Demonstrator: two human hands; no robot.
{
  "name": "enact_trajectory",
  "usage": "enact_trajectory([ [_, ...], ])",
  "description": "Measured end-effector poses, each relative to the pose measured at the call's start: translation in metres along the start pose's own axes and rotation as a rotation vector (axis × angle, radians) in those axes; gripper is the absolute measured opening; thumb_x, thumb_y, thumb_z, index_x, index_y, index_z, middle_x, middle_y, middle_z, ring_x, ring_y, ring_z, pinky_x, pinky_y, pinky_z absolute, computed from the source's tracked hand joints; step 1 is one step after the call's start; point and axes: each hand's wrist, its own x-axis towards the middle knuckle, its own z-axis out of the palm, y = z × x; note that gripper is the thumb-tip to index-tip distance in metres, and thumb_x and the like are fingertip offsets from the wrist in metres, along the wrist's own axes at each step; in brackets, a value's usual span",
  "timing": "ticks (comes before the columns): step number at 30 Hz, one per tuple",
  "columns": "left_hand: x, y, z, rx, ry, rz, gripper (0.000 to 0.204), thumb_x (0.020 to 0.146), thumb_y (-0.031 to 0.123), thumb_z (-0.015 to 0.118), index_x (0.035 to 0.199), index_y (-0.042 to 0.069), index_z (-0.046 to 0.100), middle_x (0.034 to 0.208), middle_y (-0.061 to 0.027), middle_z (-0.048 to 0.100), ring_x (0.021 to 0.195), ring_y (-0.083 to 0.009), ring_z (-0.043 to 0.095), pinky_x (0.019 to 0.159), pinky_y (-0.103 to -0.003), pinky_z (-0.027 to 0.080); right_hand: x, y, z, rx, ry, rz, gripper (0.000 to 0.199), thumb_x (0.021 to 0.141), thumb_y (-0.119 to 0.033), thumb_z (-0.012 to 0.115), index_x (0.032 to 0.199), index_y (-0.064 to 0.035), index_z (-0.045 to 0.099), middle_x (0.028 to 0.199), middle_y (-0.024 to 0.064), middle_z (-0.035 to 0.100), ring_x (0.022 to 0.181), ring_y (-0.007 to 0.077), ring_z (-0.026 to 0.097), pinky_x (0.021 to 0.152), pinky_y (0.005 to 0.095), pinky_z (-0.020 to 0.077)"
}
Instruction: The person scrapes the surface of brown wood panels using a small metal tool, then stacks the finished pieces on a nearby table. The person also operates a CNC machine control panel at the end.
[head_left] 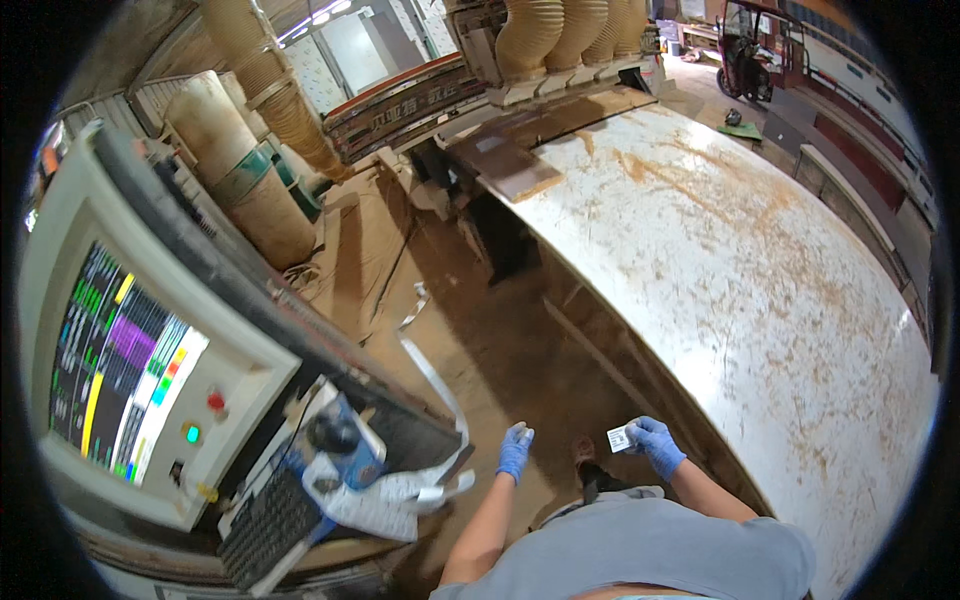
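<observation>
In my right hand [655, 447], which wears a blue glove, is a small white printed label [619, 438], held between closed fingers close to the edge of the large white-topped table. My left hand [515, 452], gloved the same way, hangs over the dusty floor left of the label. Its fingers are curled together, with something pale and too small to name at the tips. Left of that hand, a long strip of white labels [435, 375] trails from a crumpled heap of label paper [385, 503] down across the floor.
A machine console with a lit screen [120, 360] and red button stands at the left, a black keyboard [275, 535] below it. Brown boards [515, 170] lie on the far end of the sawdust-streaked white table [700, 290]. Thick ribbed hoses [530, 40] rise behind.
</observation>
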Motion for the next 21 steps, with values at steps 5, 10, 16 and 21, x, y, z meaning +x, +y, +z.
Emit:
enact_trajectory([
  [5, 0.122, 0.046, 0.010, -0.029, -0.024, -0.044, 0.039, 0.084, 0.020, 0.065, 0.117, 0.004, 0.052, 0.105, -0.0084, 0.060, 0.095, -0.0165, 0.056, 0.088, -0.029, 0.045, 0.134, -0.082, 0.024, 0.064, -0.029, 0.043, 0.016, 0.087, -0.023, 0.057, 0.092, -0.0079, 0.059, 0.082, 0.0021, 0.060, 0.074, 0.0112, 0.058, 0.065, 0.0257, 0.0493],
  [10, 0.232, 0.038, -0.038, -0.066, 0.057, -0.070, 0.038, 0.083, 0.022, 0.065, 0.116, 0.008, 0.052, 0.102, -0.0032, 0.059, 0.090, -0.0139, 0.055, 0.077, -0.029, 0.046, 0.256, -0.151, 0.087, -0.077, -0.251, -0.056, 0.017, 0.086, -0.024, 0.059, 0.090, -0.0075, 0.059, 0.080, 0.0004, 0.058, 0.074, 0.0088, 0.054, 0.068, 0.0242, 0.0463],
  [16, 0.391, 0.105, -0.098, -0.076, 0.073, -0.184, 0.040, 0.084, 0.020, 0.064, 0.118, 0.002, 0.051, 0.108, -0.0078, 0.058, 0.095, -0.0154, 0.054, 0.085, -0.029, 0.045, 0.393, -0.188, 0.169, -0.021, -0.275, -0.103, 0.018, 0.086, -0.024, 0.060, 0.090, -0.0064, 0.059, 0.081, 0.0008, 0.059, 0.075, 0.0091, 0.055, 0.069, 0.0249, 0.0472],
  [21, 0.562, 0.158, -0.151, 0.031, 0.009, 0.024, 0.041, 0.083, 0.018, 0.065, 0.118, 0.001, 0.051, 0.112, -0.0104, 0.057, 0.101, -0.0178, 0.054, 0.089, -0.030, 0.044, 0.490, -0.216, 0.214, 0.119, -0.107, -0.060, 0.015, 0.087, -0.021, 0.058, 0.089, -0.0069, 0.059, 0.079, -0.0007, 0.058, 0.074, 0.0079, 0.054, 0.068, 0.0239, 0.0461],
])
